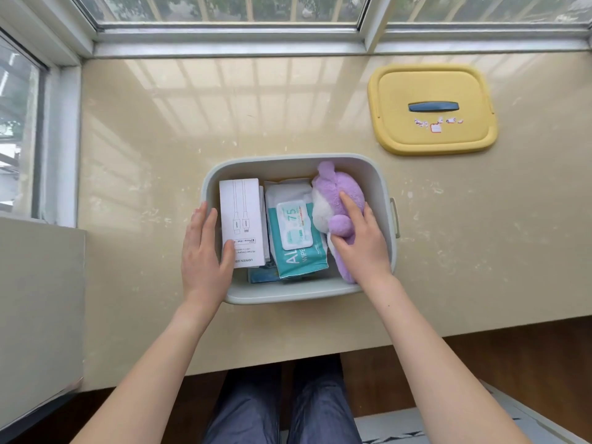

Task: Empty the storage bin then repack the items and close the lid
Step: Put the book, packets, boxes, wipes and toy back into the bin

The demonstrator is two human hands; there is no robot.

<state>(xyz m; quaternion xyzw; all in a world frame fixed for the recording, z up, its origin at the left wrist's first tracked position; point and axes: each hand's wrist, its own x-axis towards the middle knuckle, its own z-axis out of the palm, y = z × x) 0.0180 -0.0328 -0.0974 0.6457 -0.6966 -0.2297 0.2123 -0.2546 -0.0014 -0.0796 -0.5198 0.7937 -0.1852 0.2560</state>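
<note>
A pale grey storage bin (290, 294) stands open on the beige sill in front of me. Inside lie a white cable box (242, 216) at the left, a teal pack of alcohol wipes (296, 235) in the middle and a purple and white plush toy (336, 200) at the right. My left hand (205, 254) rests on the bin's left rim with the thumb on the cable box. My right hand (360, 238) is closed around the plush toy's lower part. The yellow lid (432, 91) with a blue handle lies flat at the far right.
Window frames (230, 36) run along the far edge and the left side of the sill. A grey ledge (38, 299) stands at the near left. The sill's front edge is just above my knees. More flat items sit under the wipes.
</note>
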